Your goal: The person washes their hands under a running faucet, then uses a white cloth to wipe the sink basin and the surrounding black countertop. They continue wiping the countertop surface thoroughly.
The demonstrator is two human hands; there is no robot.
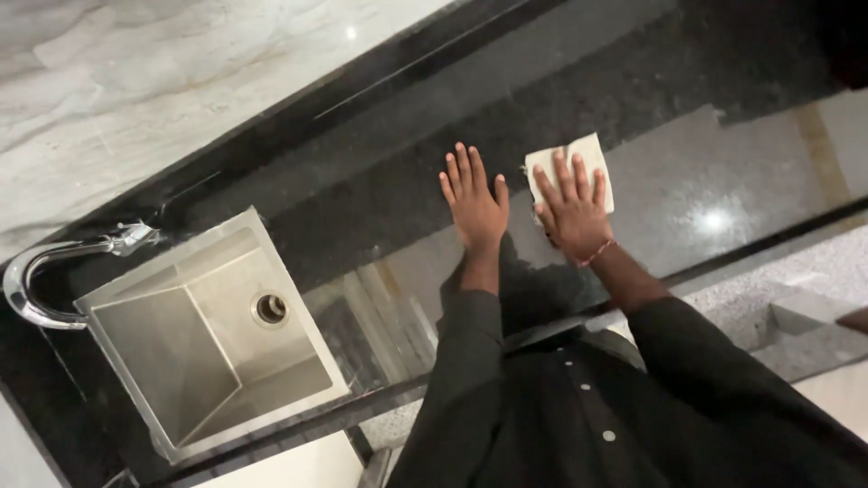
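Black polished counter (687, 194): bare stretch toward its far edge and to your right. Square steel sink (212, 334) is set near the front edge, curved tap (41, 280) at its back corner. Your left hand (475, 208) lies flat, fingers spread. Right hand (571, 212), splayed, presses a white cloth (592, 154) mid-counter.

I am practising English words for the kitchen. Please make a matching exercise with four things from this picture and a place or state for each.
Things:
1. cloth
2. left hand
3. tap
4. sink

Places or states:
A. curves over the sink's edge
B. flat on the bare counter
C. under the right hand
D. set into the counter, with a round drain

Pairs: 1-C, 2-B, 3-A, 4-D
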